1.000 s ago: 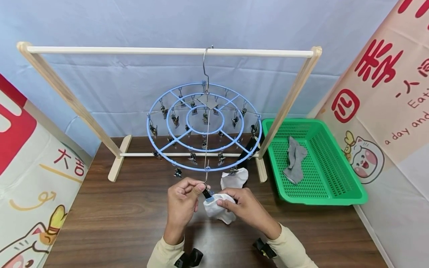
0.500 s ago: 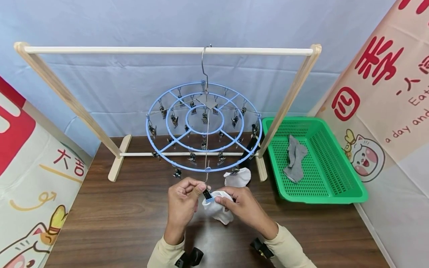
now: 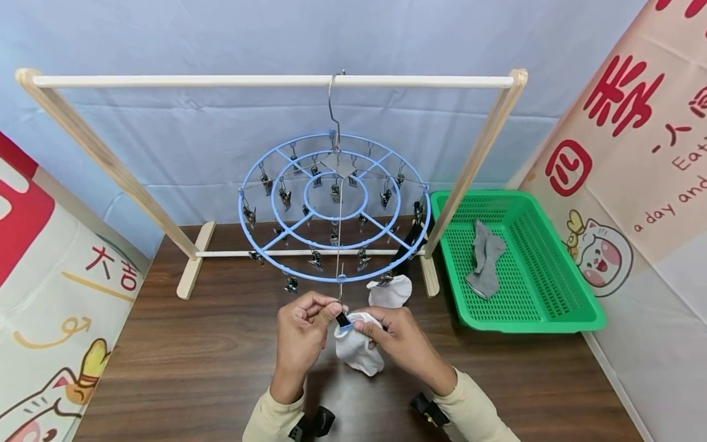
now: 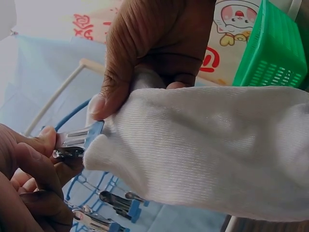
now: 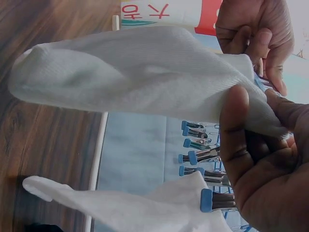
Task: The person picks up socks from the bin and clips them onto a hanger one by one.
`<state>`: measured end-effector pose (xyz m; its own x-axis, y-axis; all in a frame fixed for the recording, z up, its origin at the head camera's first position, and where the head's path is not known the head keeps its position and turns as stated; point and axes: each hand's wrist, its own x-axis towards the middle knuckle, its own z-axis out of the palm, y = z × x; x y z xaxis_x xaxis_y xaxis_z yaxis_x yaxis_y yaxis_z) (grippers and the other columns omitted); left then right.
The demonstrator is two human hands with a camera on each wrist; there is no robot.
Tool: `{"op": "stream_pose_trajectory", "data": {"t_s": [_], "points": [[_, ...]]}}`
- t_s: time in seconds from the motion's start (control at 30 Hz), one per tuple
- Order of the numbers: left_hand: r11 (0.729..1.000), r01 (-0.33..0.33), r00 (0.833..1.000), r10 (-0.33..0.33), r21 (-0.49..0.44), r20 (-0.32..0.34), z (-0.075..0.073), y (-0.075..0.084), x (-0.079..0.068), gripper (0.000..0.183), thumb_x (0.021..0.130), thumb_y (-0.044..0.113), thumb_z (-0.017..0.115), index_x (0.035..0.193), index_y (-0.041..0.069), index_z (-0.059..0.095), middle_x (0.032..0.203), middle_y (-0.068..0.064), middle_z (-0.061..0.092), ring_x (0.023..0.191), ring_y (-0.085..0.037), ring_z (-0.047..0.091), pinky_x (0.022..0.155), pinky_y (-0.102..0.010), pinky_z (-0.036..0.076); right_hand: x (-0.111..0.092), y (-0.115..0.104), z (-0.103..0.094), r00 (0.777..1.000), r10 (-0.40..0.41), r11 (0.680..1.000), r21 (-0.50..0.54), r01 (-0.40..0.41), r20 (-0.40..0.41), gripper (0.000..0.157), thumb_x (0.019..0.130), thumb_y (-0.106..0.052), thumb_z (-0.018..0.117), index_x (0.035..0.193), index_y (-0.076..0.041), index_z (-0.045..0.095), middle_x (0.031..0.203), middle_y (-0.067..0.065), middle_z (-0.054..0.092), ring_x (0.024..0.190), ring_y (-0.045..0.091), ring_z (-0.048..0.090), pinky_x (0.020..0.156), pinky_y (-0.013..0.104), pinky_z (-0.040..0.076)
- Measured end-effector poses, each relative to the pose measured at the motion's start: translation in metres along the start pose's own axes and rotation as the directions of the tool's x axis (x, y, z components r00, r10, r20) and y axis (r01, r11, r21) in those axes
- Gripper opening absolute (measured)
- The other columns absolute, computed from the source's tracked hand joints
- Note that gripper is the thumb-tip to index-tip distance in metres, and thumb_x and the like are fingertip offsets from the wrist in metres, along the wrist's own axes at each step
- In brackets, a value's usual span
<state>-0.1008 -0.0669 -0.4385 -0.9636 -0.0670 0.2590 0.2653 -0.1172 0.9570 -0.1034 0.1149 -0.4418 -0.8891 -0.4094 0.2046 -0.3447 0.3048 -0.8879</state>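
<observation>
A white sock (image 3: pixel 359 355) hangs from my right hand (image 3: pixel 409 341), which pinches its cuff between thumb and fingers. With thumb and fingertips my left hand (image 3: pixel 302 341) grips a metal clip (image 3: pixel 343 320) on the near edge of the round blue drying hanger (image 3: pixel 293 270). In the left wrist view the clip's blue tip (image 4: pixel 94 133) is right at the sock's cuff, beside my right thumb. The right wrist view shows the sock (image 5: pixel 120 77) stretched out, toe pointing away from the hands.
A second white sock (image 3: pixel 391 292) hangs on a clip to the right, with a black one (image 3: pixel 410 245) behind. The hanger hooks onto a wooden rack (image 3: pixel 265 81). At right, a green basket (image 3: pixel 544 270) holds a grey sock (image 3: pixel 486 261). Several other clips dangle from the rings.
The white sock's cuff has moved up closer around the clip's tip, and its toe hangs lower. Both hands keep their grips; the head view has shifted slightly.
</observation>
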Motion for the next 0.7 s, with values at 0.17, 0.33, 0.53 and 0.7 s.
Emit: {"op": "stream_pose_trajectory", "data": {"t_s": [0.17,0.33,0.53,0.7], "points": [[1.000,0.014,1.000,-0.014,-0.003,0.005,-0.0008,0.0011,0.0004,0.018,0.082,-0.011,0.068,0.078,0.006,0.069,0.069,-0.021,0.068,0.031,-0.004,0.035,0.028,-0.021,0.028,0.0013,0.0000,0.0015,1.000,-0.028,1.000,0.001,0.028,-0.002,0.017,0.092,-0.014,0.065,0.103,-0.002,0.071,0.082,0.005,0.070,0.058,0.009,0.061,0.052,0.035,0.055],[0.999,0.043,0.999,-0.043,0.002,0.024,-0.0020,0.0007,0.0001,0.005,0.083,-0.005,0.071,0.084,-0.006,0.066,0.074,-0.022,0.068,0.032,-0.004,0.036,0.030,-0.020,0.030,0.0016,0.0010,0.0025,1.000,-0.027,1.000,0.000,0.027,-0.005,0.018,0.092,-0.013,0.065,0.104,-0.001,0.071,0.083,0.005,0.070,0.058,0.008,0.060,0.052,0.034,0.054],[0.997,0.080,0.995,-0.080,0.004,0.063,-0.0035,0.0001,-0.0001,0.013,0.083,0.001,0.073,0.090,-0.008,0.066,0.081,-0.023,0.069,0.035,-0.006,0.039,0.033,-0.020,0.034,0.0014,0.0042,0.0022,1.000,0.000,1.000,-0.003,0.000,-0.009,0.023,0.091,-0.014,0.067,0.109,0.000,0.070,0.080,0.003,0.069,0.057,0.009,0.059,0.051,0.026,0.052],[0.996,0.090,0.993,-0.091,0.007,0.081,-0.0040,-0.0004,0.0008,0.014,0.084,0.003,0.072,0.091,-0.007,0.065,0.083,-0.023,0.069,0.038,-0.008,0.042,0.036,-0.021,0.037,0.0015,0.0050,0.0010,1.000,0.010,1.000,-0.025,-0.010,-0.017,0.022,0.089,-0.012,0.069,0.109,-0.002,0.070,0.073,0.000,0.066,0.056,0.011,0.058,0.050,0.025,0.050]]}}
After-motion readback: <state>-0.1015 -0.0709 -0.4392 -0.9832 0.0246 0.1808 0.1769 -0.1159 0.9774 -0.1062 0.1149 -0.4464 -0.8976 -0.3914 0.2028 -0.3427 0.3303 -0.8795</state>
